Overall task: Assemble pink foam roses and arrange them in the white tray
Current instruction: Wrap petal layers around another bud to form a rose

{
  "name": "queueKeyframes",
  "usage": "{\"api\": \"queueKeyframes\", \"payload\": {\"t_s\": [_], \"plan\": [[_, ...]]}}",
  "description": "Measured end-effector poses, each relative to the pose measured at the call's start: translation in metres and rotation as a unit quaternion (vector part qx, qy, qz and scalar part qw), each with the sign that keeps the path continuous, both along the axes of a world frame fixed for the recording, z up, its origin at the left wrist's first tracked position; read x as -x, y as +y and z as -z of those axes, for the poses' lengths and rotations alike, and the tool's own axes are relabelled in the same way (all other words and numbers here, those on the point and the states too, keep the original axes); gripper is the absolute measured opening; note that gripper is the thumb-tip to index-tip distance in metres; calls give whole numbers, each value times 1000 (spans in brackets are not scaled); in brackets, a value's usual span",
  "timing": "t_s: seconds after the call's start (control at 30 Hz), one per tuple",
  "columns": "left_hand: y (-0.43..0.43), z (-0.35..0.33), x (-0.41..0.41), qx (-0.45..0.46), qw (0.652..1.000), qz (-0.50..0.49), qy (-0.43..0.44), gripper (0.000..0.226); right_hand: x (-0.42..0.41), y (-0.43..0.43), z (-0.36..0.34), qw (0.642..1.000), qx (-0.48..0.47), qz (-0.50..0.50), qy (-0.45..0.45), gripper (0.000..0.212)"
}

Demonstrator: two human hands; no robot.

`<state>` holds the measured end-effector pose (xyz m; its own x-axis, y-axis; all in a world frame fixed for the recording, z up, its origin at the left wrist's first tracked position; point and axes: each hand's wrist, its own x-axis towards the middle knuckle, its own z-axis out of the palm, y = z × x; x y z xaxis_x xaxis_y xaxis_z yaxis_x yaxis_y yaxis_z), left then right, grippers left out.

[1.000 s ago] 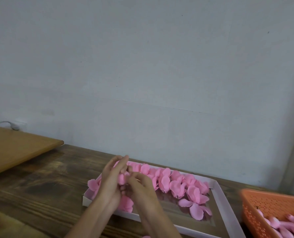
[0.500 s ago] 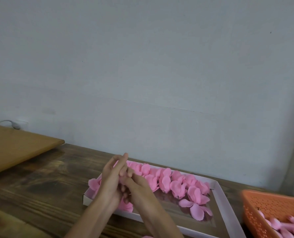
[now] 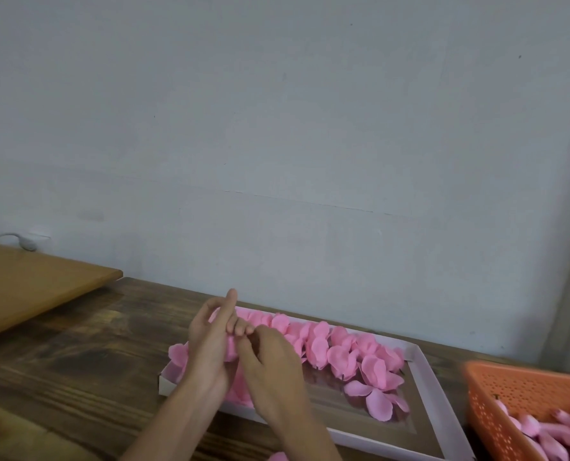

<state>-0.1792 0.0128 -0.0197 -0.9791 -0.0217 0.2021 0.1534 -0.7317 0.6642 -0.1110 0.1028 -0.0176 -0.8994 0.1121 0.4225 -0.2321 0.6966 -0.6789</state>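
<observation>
A white tray [image 3: 425, 371] lies on the dark wooden table, with several pink foam roses [image 3: 340, 352] in a row along its far side. Both hands meet over the tray's left end. My left hand [image 3: 210, 341] and my right hand [image 3: 270, 357] together hold a pink foam rose [image 3: 231, 349], mostly hidden between the fingers. The left forefinger points up; the right fingers curl toward the left palm.
An orange perforated basket [image 3: 523, 390] with loose pink petals [image 3: 543, 434] stands at the right edge. A light wooden board [image 3: 27, 284] lies at the left, with a white cable [image 3: 17, 239] behind it. A grey wall rises just behind the table.
The hands stay together over the tray's left end. The right fingers have shifted slightly against the left palm, and less of the held rose shows between them.
</observation>
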Motion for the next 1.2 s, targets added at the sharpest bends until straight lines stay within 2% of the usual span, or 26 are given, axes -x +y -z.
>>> {"api": "queueKeyframes", "payload": {"t_s": [0.1,0.23,0.3,0.4,0.47,0.57,0.6,0.67,0.7,0.73,0.8,0.83,0.9,0.97,1.07,1.17,1.2], "plan": [[-3,4,-1,42,997,-61,11,24,-1,-9,0,990,125,-61,-9,22],[-1,7,-1,50,997,-64,-13,23,4,-6,1,988,138,-74,-14,21],[3,8,-2,101,991,-81,-14,28,6,0,0,985,145,-83,-49,19],[5,8,-4,179,981,-71,-29,45,5,9,-2,973,185,-110,-88,23],[5,6,-7,174,984,-9,-28,56,4,15,-4,965,218,-98,-107,26],[5,4,-9,148,988,43,21,65,7,29,-7,948,280,-71,-130,27],[6,3,-9,152,987,40,27,62,7,34,-7,952,273,-37,-129,28],[7,5,-8,222,974,-17,36,36,7,47,-1,971,196,44,-128,31],[7,7,-6,278,957,-66,49,20,7,52,3,979,133,72,-133,32],[6,9,-5,337,932,-113,69,18,7,56,7,983,73,89,-142,30],[2,16,0,463,861,-179,109,35,8,59,14,983,-1,104,-149,23],[0,19,2,518,823,-196,124,37,9,58,18,983,-24,106,-147,20],[-5,22,3,612,747,-218,143,26,13,53,25,981,-88,113,-133,19],[-7,25,4,674,685,-226,160,21,16,47,32,975,-148,123,-115,20],[-6,25,3,721,635,-221,167,18,17,40,39,970,-179,138,-93,23],[-3,23,0,763,586,-213,169,20,18,39,43,975,-152,134,-91,22],[-2,24,0,767,583,-209,169,21,19,40,45,978,-140,126,-95,22]]}}
